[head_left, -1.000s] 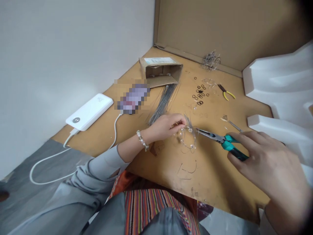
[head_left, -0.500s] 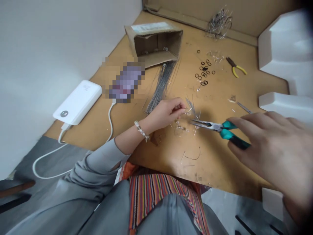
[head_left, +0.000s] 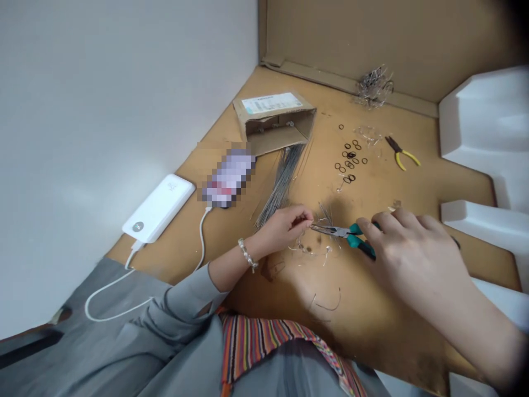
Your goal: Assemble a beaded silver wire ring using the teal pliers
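Note:
My left hand (head_left: 285, 227) is closed in a pinch on a thin wire, mostly hidden by the fingertips. In my right hand (head_left: 409, 248) is a pair of needle-nose pliers (head_left: 341, 232) with teal-and-black handles. The plier jaws point left and meet the left fingertips. Short bent wires with clear beads (head_left: 328, 250) lie on the table just below the jaws. Behind them is a small cluster of straight wires (head_left: 325, 212). A thick bundle of long grey wires (head_left: 281, 184) reaches from the cardboard box (head_left: 273, 113) toward my left hand.
Black rings (head_left: 351, 157) lie scattered past the pliers, beside yellow-handled pliers (head_left: 400, 153). A tangled wire heap (head_left: 375, 87) sits at the back board. On the left are a white power bank (head_left: 159, 208) and a cabled phone (head_left: 229, 176). White foam blocks (head_left: 483, 116) line the right side.
My right hand has brought the pliers left, so their tips now meet my left fingertips. The camera view has tilted up, moving the table lower in the picture.

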Action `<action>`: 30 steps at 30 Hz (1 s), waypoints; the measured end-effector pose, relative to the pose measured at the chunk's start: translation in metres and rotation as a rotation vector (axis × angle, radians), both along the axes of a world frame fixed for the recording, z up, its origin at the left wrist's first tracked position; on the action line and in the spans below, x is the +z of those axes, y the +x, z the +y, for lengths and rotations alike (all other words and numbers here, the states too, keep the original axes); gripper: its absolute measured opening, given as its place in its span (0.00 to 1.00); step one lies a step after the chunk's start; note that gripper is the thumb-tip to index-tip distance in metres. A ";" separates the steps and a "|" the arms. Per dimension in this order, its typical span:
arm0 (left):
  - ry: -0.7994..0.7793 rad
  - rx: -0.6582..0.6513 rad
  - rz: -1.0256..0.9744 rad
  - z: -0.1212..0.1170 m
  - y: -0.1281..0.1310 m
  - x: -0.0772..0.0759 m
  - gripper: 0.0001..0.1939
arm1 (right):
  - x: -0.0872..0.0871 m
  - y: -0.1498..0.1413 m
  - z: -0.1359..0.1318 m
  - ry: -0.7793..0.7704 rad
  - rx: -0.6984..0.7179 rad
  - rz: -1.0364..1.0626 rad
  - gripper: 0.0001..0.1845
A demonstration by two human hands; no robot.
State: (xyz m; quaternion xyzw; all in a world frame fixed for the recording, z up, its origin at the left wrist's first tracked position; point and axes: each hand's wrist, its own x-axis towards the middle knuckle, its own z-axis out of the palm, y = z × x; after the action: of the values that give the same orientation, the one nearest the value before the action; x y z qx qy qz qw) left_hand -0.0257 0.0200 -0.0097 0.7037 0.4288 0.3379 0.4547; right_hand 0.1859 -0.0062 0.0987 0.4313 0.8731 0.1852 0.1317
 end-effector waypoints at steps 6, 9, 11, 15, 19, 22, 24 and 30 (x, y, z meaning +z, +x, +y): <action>-0.043 0.028 -0.027 0.005 -0.002 -0.004 0.05 | -0.004 0.003 0.014 -0.067 -0.010 0.051 0.06; -0.057 0.028 -0.060 0.006 -0.003 -0.007 0.05 | -0.004 0.003 0.015 -0.089 -0.014 0.054 0.07; -0.051 0.031 -0.069 0.006 -0.003 -0.009 0.05 | -0.004 0.002 0.013 -0.092 -0.014 0.058 0.07; -0.039 0.017 -0.062 0.005 -0.002 -0.010 0.04 | -0.006 -0.001 0.007 -0.077 -0.053 0.056 0.06; 0.017 -0.024 -0.050 0.004 -0.001 -0.008 0.05 | -0.009 -0.002 0.002 -0.080 -0.064 0.045 0.06; 0.039 -0.052 -0.045 0.003 -0.001 -0.007 0.05 | -0.009 -0.003 -0.001 -0.066 -0.061 0.036 0.06; 0.018 -0.067 -0.054 0.003 -0.001 -0.007 0.05 | -0.009 -0.003 -0.004 -0.069 -0.065 0.028 0.06; 0.103 -0.094 -0.036 0.003 -0.003 -0.005 0.05 | -0.004 -0.003 -0.006 -0.092 -0.063 0.025 0.06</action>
State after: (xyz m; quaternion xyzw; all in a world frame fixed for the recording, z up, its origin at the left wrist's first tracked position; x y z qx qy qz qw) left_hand -0.0289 0.0234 -0.0146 0.7396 0.3690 0.3503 0.4407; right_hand 0.1825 -0.0124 0.0943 0.4544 0.8683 0.1352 0.1463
